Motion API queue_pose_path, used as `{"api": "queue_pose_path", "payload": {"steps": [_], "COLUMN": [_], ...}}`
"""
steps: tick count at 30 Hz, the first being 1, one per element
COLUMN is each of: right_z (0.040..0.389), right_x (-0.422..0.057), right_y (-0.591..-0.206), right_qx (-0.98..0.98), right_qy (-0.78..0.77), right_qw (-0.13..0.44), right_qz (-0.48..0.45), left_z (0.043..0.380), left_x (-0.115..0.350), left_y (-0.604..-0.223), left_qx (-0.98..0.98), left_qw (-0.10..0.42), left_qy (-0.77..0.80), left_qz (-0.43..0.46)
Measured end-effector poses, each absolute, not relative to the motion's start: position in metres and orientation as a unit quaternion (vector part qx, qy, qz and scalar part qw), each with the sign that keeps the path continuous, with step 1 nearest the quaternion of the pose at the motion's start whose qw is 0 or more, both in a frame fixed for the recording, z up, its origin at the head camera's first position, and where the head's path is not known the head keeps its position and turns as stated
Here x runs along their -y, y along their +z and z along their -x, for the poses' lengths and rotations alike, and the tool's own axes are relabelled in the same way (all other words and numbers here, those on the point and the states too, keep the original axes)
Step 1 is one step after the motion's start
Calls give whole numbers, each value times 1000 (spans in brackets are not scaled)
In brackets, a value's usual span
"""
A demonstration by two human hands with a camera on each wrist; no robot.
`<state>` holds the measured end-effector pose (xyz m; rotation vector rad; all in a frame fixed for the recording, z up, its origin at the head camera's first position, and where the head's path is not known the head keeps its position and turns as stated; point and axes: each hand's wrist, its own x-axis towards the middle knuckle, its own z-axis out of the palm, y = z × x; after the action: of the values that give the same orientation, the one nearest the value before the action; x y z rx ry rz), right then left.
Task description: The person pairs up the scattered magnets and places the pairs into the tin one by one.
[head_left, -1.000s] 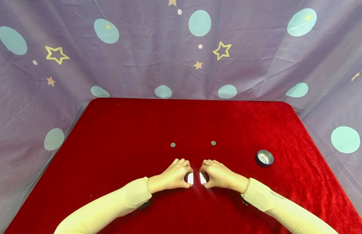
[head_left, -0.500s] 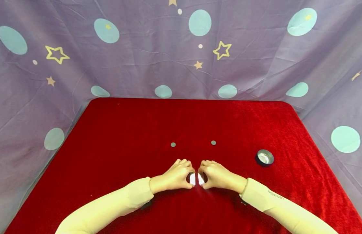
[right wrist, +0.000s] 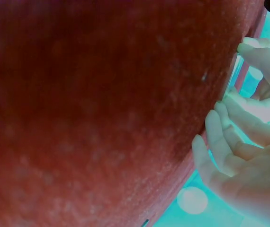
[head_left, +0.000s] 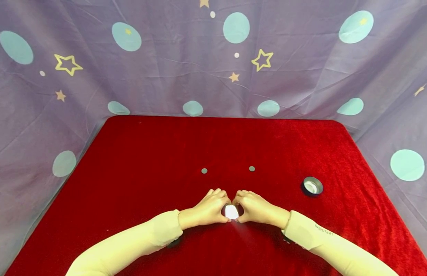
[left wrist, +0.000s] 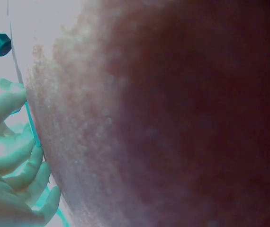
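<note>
In the head view, my left hand (head_left: 210, 209) and right hand (head_left: 257, 208) meet low in the middle of the table. Thumb and fingers of the left curl round a small white glowing piece (head_left: 228, 212), and the right grips a matching white piece (head_left: 235, 212). Face to face, the pieces look like one bright patch; I cannot tell their kind. A thin pale edge (left wrist: 32, 125) shows between the thumb and fingers in the left wrist view. The right wrist view has a similar thin edge (right wrist: 231, 78). Palms hide the pieces' outer sides.
A shallow dark round container (head_left: 312, 186) with a whitish inside stands to the right of the hands. Beyond them lie two small grey discs, a left disc (head_left: 204, 171) and a right disc (head_left: 252, 168). Red cloth (head_left: 158, 153) covers the table, with a patterned curtain (head_left: 172, 57) behind.
Both hands have moved inward, closing the gap between the two white pieces until they meet. The container and the discs stay where they were.
</note>
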<state>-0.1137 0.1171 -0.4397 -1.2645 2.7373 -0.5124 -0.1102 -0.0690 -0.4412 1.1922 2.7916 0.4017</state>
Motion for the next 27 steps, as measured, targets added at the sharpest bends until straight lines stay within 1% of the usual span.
{"api": "queue_pose_path", "payload": {"steps": [14,21,27], "right_z": [113,114,115], "right_x": [-117,-119,-126], "right_y": [-438,-438,-435], "right_qx": [-890,-888,-886], "right_qy": [-175,-178,-192], "right_qw": [38,33,37], "right_qz": [419,423,419], "left_z": [110,109,110], "left_x": [70,71,71], "left_y": [-442,-441,-442], "left_qx": [-908,-908,-907], "left_qw": [41,50,45], "left_qy": [158,166,168], "left_qz": [-386,-382,-384]}}
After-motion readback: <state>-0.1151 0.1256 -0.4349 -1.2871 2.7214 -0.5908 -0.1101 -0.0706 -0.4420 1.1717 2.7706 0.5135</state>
